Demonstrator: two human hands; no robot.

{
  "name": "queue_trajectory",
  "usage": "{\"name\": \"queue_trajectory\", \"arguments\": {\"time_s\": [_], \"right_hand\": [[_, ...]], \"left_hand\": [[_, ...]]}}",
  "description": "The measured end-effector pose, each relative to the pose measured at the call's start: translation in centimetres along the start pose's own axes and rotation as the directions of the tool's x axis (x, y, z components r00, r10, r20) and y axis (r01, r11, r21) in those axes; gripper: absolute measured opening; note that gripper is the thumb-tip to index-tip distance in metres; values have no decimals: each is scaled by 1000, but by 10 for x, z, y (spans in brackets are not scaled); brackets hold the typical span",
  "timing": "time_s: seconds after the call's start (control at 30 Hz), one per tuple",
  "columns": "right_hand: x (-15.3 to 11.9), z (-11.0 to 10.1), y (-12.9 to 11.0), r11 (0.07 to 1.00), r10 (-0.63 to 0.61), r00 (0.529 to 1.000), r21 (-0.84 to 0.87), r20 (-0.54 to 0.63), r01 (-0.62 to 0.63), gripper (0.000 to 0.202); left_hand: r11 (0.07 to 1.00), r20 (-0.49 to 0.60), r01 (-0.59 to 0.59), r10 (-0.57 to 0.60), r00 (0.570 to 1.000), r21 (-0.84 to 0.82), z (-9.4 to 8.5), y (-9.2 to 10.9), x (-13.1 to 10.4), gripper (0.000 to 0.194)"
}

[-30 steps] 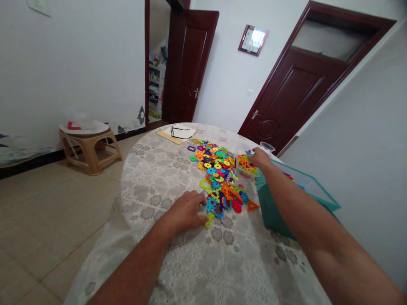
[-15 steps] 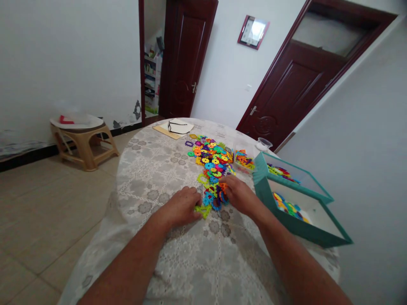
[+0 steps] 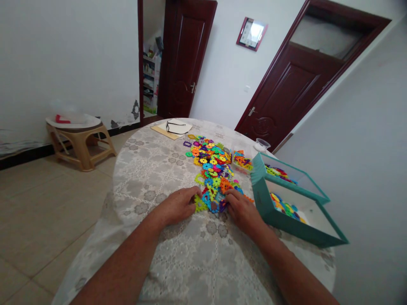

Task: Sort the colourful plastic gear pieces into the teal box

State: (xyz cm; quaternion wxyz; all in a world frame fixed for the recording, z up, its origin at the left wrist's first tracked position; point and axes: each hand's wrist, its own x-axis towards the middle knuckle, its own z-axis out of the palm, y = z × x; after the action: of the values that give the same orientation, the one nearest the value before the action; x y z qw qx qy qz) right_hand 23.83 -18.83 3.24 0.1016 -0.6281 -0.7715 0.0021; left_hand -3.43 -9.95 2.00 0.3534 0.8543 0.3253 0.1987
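A pile of colourful plastic interlocking pieces point(image 3: 211, 161), many shaped like flowers or gears, runs down the middle of the table. At its near left edge, the bent fingers and thumb of my left hand point(image 3: 179, 204) close on a lime-green piece point(image 3: 200, 204). My right hand point(image 3: 241, 208) is at the near right edge, its fingers curled down onto a purple piece point(image 3: 223, 206); its fingertips are partly hidden. Between the hands lie blue pieces point(image 3: 214, 206), and an orange piece point(image 3: 226, 185) rests just beyond my right fingers.
A teal box point(image 3: 295, 226) with pieces inside stands at the right, its lid point(image 3: 259, 169) behind it holding more. Beyond are a clear tub of pieces point(image 3: 243, 162) and a small clear bowl point(image 3: 262, 144). Glasses point(image 3: 176, 127) lie on papers at the far left of the table.
My right hand has shifted nearer and to the right, and more orange and blue pieces show beside it. The lime-green piece at my left hand has moved slightly left and away from me.
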Motion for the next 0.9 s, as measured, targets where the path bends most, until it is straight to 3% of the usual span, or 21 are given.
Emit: {"name": "queue_trajectory", "arguments": {"time_s": [0.17,0.3,0.5,0.73,0.8,0.9], "right_hand": [[-15,8,5,983,89,993,167,-82,-74,17],[-16,1,8,946,98,993,315,-64,-73,4],[-16,-25,7,903,106,986,403,130,-150,11],[-21,-35,4,824,52,942,518,332,-228,18],[-19,-34,4,819,76,952,526,297,-229,19],[-15,-28,10,845,238,964,464,117,-265,17]], "left_hand": [[999,-67,-35,34,997,-25,3,-2,2,44],[996,-167,-60,49,985,-60,7,-9,5,43],[999,-251,32,-41,967,-40,7,-9,7,49],[987,-274,148,-125,953,65,0,-1,12,16],[985,-287,163,-142,947,50,0,-2,12,15],[987,-294,154,-135,946,41,0,-2,12,14]]}}
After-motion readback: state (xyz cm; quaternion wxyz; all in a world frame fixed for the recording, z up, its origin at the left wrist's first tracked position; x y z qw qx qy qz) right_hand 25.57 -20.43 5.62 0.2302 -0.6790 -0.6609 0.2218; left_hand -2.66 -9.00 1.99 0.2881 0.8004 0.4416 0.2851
